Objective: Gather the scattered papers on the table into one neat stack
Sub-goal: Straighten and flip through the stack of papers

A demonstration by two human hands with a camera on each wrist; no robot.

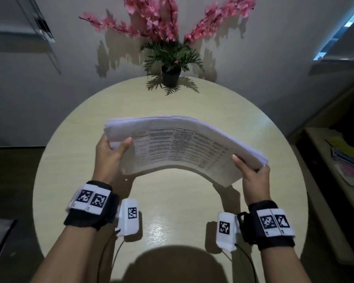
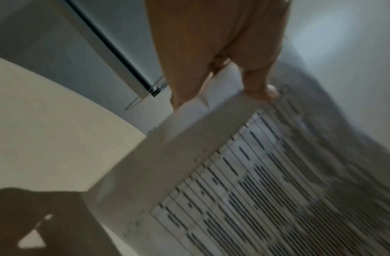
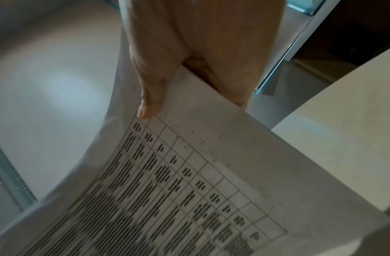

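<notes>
Potted plant (image 1: 170, 75) with pink blossoms at the round table's (image 1: 74, 152) far edge, coloured folders (image 1: 347, 160) on a side shelf

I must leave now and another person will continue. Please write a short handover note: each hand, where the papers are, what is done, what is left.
Left hand: grips the left end of the paper stack, thumb on top.
Right hand: grips the right end, thumb on top.
Papers: all in one stack, held in the air above the round table, bowed upward in the middle, printed table facing up.
Done: no loose sheets remain visible on the table.
Left: edges at the left end look slightly uneven; probably tap them square, then lay the stack flat, clear of the potted plant.
</notes>
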